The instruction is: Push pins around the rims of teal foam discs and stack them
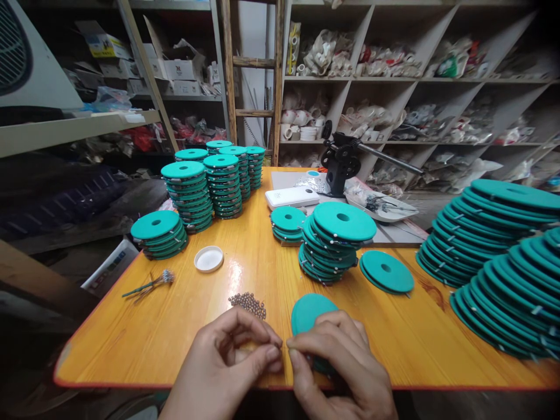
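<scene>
My left hand (236, 356) is closed in a pinch at the table's front edge, thumb against fingertips. What sits between those fingertips is too small to make out. Close beside it, my right hand (341, 361) also pinches with thumb and forefinger, and any fine piece there cannot be made out. A teal foam spool disc (311, 312) shows behind and under my right hand, partly covered by it; whether the other fingers grip it is hidden. Just beyond my left hand lies a heap of small dark metal beads (248, 304).
Stacked teal foam spools (343, 221) stand mid-table, with more stacks (184, 195) at the back left and tall ones (503, 233) on the right. A white lid (209, 259), a wire bundle (153, 283), a white power bank (292, 197) and a black clamp tool (339, 163) are also there.
</scene>
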A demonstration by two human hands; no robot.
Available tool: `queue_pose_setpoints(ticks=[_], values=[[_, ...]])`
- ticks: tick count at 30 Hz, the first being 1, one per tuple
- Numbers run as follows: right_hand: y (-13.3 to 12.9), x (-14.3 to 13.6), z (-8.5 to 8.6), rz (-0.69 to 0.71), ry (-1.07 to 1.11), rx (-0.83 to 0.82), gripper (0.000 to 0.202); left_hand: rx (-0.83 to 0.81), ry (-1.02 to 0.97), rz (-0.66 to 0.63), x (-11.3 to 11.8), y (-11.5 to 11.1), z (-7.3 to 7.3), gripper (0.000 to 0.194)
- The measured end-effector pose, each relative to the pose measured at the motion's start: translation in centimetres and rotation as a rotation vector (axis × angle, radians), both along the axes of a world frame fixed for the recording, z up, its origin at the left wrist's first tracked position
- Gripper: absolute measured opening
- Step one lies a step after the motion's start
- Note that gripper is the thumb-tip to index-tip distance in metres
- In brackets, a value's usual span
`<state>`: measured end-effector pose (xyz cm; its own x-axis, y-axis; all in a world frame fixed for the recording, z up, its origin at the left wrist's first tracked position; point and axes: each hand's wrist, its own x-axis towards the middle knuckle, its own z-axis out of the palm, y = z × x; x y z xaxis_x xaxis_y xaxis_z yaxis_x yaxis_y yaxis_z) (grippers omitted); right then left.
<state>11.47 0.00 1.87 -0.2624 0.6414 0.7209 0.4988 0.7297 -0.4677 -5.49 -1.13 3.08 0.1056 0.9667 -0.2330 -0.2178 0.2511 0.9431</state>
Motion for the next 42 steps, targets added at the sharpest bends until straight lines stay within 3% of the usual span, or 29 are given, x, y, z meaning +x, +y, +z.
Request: queue_pose_setpoints(ticks=[10,20,27,42], values=[[0.0,-0.2,-0.3,-0.014,-0.04,-0.014,0.016,0.051,0.094,0.0,-0.3,-0.2,-0.7,0.019],[0.3,0.1,0.2,0.112,-0.035,0.043,0.02,0.054,0.069,0.032,0.4,-0.2,0.4,0.032],[-0.1,-0.1,0.4,0.036,0.004,0.039,0.018,0.089,0.083,-0.014,0.2,-0.5,0.6,0.034],[0.0,0.2,0.4,0.12,0.016,-0.001,0.021,0.095,0.055,-0.022,0.1,-0.5,0.5,0.032]])
